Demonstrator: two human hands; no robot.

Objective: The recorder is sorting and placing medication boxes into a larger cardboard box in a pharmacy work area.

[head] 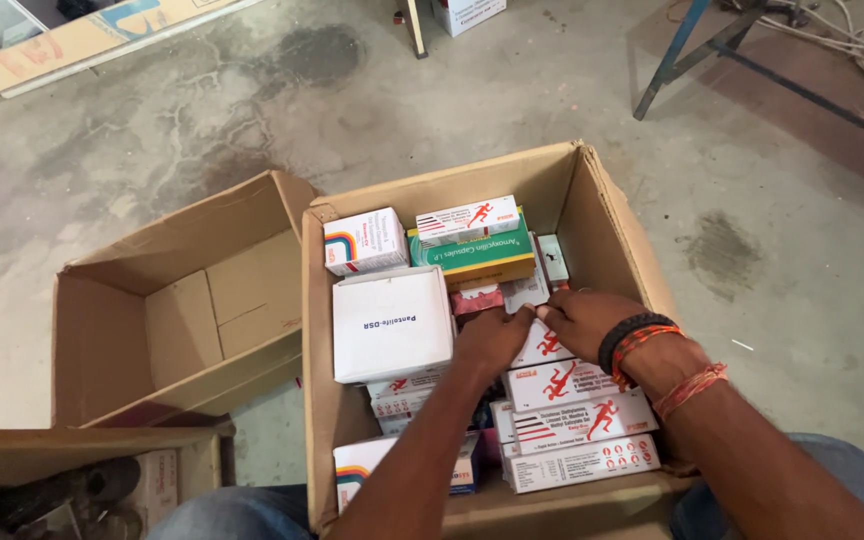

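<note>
Cardboard fills the middle of the head view: an open brown cardboard carton (592,215) is set on the grey concrete floor (202,110) and packed with small medicine packets. Both hands are placed inside it at centre frame. The left hand (492,340) is laid palm down, fingers loosely spread and clasping nothing, on the white packets with red running figures (572,385), just beside a large white square box (392,322). The right hand (587,318), with black and orange wrist bands (637,345) behind it, is rested on the same packets, fingertips touching those of the left; whether anything is pinched between them cannot be told. A green flat packet (472,255) and a white packet with a rainbow stripe (364,240) are seen toward the carton's far side. An empty brown cardboard box (182,300) is seen at left, touching the carton. A blue metal frame (712,50) is seen at upper right.
</note>
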